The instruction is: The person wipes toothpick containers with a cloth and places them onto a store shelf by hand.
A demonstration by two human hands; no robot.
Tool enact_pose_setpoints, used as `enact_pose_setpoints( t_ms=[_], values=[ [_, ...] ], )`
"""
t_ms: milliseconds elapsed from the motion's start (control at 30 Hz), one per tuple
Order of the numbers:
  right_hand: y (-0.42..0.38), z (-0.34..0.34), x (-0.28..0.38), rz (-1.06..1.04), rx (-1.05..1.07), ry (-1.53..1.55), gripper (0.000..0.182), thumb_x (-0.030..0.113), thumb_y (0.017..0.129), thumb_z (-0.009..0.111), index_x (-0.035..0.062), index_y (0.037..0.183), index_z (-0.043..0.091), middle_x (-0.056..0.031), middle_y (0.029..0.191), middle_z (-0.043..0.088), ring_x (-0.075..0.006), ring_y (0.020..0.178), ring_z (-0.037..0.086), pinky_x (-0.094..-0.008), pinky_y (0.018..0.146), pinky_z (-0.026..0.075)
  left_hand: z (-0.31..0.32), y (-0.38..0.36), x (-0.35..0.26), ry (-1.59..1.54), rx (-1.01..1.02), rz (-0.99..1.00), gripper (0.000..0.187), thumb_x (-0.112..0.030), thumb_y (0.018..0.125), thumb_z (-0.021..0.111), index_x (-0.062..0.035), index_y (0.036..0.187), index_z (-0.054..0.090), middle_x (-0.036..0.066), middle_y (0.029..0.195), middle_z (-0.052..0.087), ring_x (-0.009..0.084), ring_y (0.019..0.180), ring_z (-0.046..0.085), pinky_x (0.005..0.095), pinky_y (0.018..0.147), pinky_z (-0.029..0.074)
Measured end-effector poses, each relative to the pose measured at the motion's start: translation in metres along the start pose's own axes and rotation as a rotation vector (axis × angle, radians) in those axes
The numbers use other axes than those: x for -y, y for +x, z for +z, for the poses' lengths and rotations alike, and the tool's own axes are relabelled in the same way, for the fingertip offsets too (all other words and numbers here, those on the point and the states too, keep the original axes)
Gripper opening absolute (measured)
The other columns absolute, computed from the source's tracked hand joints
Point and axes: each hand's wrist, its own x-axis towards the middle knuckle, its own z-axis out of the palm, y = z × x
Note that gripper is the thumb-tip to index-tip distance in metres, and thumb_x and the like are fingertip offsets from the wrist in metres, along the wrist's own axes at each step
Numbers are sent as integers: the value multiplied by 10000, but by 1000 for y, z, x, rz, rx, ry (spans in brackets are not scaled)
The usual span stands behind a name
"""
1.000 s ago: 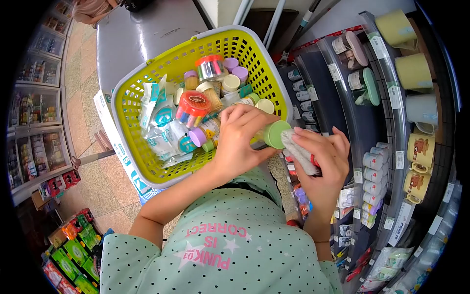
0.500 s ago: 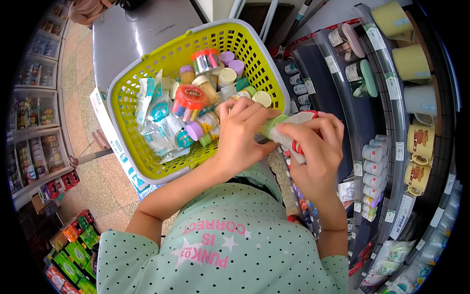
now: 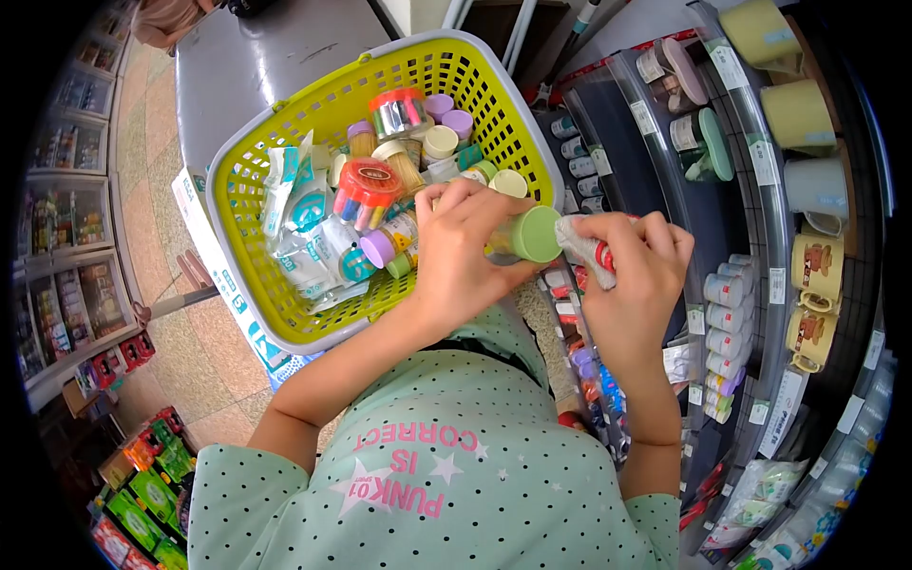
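Observation:
My left hand (image 3: 461,252) is wrapped round a container with a green lid (image 3: 537,235), held over the basket's right edge with its lid facing right. Much of the container's body is hidden by the fingers. Just right of the lid, my right hand (image 3: 635,271) grips a greyish-white cloth with red edging (image 3: 587,252), close beside the lid. Below my left hand stands a yellow-green basket (image 3: 294,328). Inside it lie a red-lidded jar (image 3: 369,188), another jar with a red rim (image 3: 397,112), several jars with purple or cream lids, and white-and-teal packets (image 3: 309,214).
Shelves on the right hold green cups (image 3: 796,114), bear-printed mugs (image 3: 814,271) and small white-capped bottles (image 3: 724,318). A grey surface (image 3: 256,76) lies behind the basket. Boxed goods (image 3: 142,494) are at the lower left. Part of a person (image 3: 169,21) shows at the upper left.
The cloth in my right hand has moved right, off the green lid. The lid has turned into fuller view in my left hand.

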Motion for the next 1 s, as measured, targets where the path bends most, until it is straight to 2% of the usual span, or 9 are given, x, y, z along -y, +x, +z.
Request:
enact_pose_setpoints(
  t_ms=[200,333,633,767,800,867,900,933,1000],
  values=[
    [-9,-14,18,2,101,86,240,-61,719,657,84,911,650,6,764,663,-188,745,524,-376,783,342,1,-2,4,-9,5,-1,514,-168,538,892,-94,1011,705,26,954,697,234,960,587,432,934,344],
    [-12,-4,23,-68,35,126,287,-80,686,652,69,931,645,-24,781,661,-213,754,512,-390,783,343,1,-4,6,-10,18,21,531,-148,518,883,-92,1013,698,27,963,698,240,968,582,423,930,348],
    [9,15,20,-62,-83,80,197,-22,724,656,119,855,614,33,711,610,-174,739,515,-372,772,331,0,-9,4,-36,26,1,535,-128,503,884,-89,1004,701,43,936,688,249,955,583,417,910,355],
    [6,27,-1,46,-31,54,185,39,725,706,136,856,618,30,681,594,-177,723,523,-363,771,334,2,-18,-2,-58,35,-20,505,-148,526,900,-86,989,708,52,935,684,251,926,590,406,884,376],
    [2,27,-3,79,-25,70,225,39,705,761,131,868,636,26,729,623,-191,732,548,-358,775,354,0,-17,-1,-50,19,-18,484,-132,540,900,-81,982,711,56,933,688,250,918,594,395,875,400],
    [-2,19,-11,175,-81,156,277,10,679,790,120,895,656,10,778,644,-203,754,570,-354,787,372,-8,-8,3,-33,-18,-12,441,-100,568,901,-70,968,716,63,930,696,247,903,602,373,856,446],
    [-5,14,-14,223,-105,202,303,-4,666,804,115,908,666,2,802,655,-209,766,581,-352,793,381,-10,-5,4,-70,-3,-23,442,-105,575,903,-62,971,711,71,932,696,255,914,614,374,859,459],
    [-9,8,-17,323,-68,289,359,-45,651,826,79,956,685,-40,876,673,-203,811,626,-334,791,451,-12,-3,6,-106,13,-34,444,-111,582,904,-53,975,706,79,935,697,264,925,625,375,861,472],
    [-16,4,-10,445,-92,572,344,-45,672,828,57,968,686,-57,900,677,-186,824,640,-312,774,489,-13,2,8,-152,42,-53,453,-112,595,903,-38,991,695,91,939,697,279,945,643,376,861,494]
  ],
)
